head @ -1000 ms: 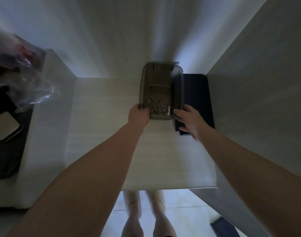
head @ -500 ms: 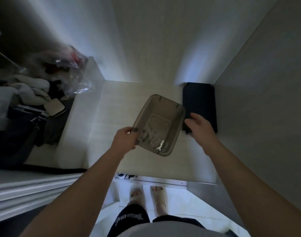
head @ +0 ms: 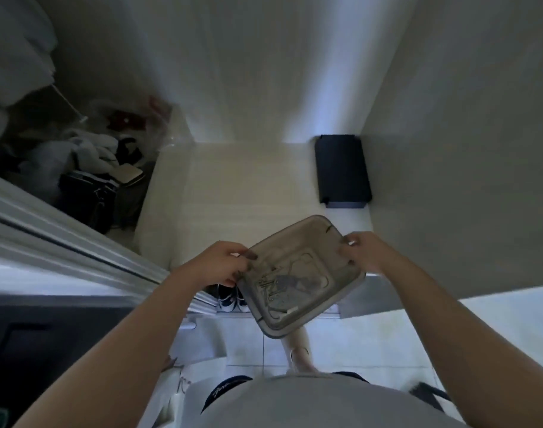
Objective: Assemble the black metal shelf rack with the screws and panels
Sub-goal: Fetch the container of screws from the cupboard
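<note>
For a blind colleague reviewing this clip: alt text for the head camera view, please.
A person's left hand and right hand grip opposite edges of a translucent grey tray holding loose screws, above the front edge of a pale shelf. A black panel lies at the shelf's back right corner.

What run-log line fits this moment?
left hand: grips tray | right hand: grips tray | tray: held up, screws inside | black panel: lying on shelf

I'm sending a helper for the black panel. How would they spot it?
Look at the pale shelf ahead. At its far right corner, against the side wall, lies the black panel, the only dark flat slab there.
</note>
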